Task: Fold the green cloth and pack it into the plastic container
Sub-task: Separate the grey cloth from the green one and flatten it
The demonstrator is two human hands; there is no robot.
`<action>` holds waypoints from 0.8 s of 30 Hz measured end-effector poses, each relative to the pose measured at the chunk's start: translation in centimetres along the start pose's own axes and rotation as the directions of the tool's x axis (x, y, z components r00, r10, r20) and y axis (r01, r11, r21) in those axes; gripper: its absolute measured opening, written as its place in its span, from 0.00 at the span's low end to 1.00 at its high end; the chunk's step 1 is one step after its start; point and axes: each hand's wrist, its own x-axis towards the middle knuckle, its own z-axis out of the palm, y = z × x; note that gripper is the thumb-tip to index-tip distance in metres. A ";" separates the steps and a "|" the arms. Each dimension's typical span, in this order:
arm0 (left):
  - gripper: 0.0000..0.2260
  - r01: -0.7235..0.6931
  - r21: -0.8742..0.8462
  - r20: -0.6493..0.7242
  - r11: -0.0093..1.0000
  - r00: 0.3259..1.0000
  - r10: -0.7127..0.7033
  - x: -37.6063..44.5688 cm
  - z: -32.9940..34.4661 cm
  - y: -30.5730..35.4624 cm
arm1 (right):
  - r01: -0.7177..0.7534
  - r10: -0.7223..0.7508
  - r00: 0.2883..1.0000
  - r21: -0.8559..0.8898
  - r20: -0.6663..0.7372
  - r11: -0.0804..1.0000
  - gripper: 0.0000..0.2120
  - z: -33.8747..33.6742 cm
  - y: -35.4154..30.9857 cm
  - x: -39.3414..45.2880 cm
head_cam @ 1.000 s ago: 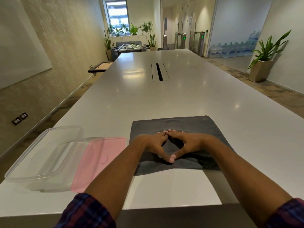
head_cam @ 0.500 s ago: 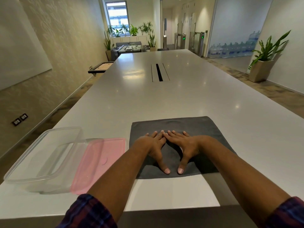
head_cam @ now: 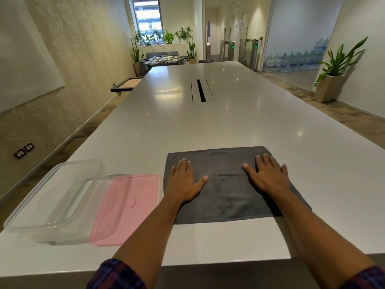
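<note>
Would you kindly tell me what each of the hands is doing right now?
Left hand: open, flat on the cloth, holding nothing.
Right hand: open, flat on the cloth, holding nothing.

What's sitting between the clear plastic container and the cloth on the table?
In the head view, the pink lid lies between the clear container and the cloth.

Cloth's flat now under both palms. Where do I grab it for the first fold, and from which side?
Probably the two near corners of the cloth, pinched from the table's near edge. It lies flat, so only its edges offer a grip. The left hand and right hand already rest apart toward either side.
</note>
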 end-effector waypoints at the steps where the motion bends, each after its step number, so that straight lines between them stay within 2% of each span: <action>1: 0.43 0.006 0.004 0.010 1.000 1.000 -0.006 0.1 0.0 0.0 | -0.038 0.038 0.999 -0.006 0.008 0.999 0.42 -0.1 0.3 0.0; 3: 0.43 0.012 0.022 0.033 1.000 0.999 -0.013 0.3 -0.1 0.1 | -0.074 0.075 0.997 -0.027 0.022 0.997 0.42 -0.2 0.1 0.0; 5: 0.41 -0.003 0.032 0.020 0.999 1.000 0.003 0.6 -0.5 0.4 | -0.023 0.023 1.000 -0.031 -0.001 0.999 0.39 -0.4 -0.8 0.2; 7: 0.36 -0.062 0.038 -0.019 0.997 0.998 0.063 1.3 -0.8 1.0 | 0.178 -0.178 0.983 -0.004 -0.047 0.984 0.34 -0.4 -2.5 0.6; 9: 0.32 -0.145 0.027 -0.046 0.989 0.988 0.146 2.0 -1.1 1.8 | 0.387 -0.386 0.922 0.010 -0.031 0.922 0.29 -0.4 -4.7 0.9; 12: 0.28 -0.168 -0.050 -0.093 0.984 0.982 0.163 3.5 -1.4 2.6 | 0.507 -0.507 0.862 -0.002 0.023 0.862 0.25 -0.4 -8.0 1.8; 14: 0.28 -0.094 -0.091 -0.078 0.991 0.993 0.087 4.1 -1.4 2.1 | 0.511 -0.511 0.857 0.020 0.064 0.859 0.24 -0.5 -9.8 2.5; 16: 0.32 -0.022 -0.034 -0.010 0.999 1.000 0.022 4.2 -1.0 1.0 | 0.486 -0.486 0.866 0.027 0.120 0.873 0.25 -0.5 -10.8 3.3; 19: 0.36 0.023 -0.015 -0.036 1.000 0.999 -0.024 3.9 -0.3 -0.1 | 0.439 -0.430 0.879 0.002 0.204 0.898 0.33 0.1 -10.6 4.4; 22: 0.36 0.089 -0.079 -0.113 0.993 0.989 -0.098 3.9 -0.1 -0.2 | 0.344 -0.337 0.928 -0.018 0.159 0.939 0.37 0.5 -8.3 5.6; 24: 0.38 0.146 -0.068 -0.109 0.987 0.982 -0.153 3.8 -0.1 -0.1 | 0.244 -0.239 0.964 -0.030 0.113 0.969 0.37 0.4 -5.8 6.3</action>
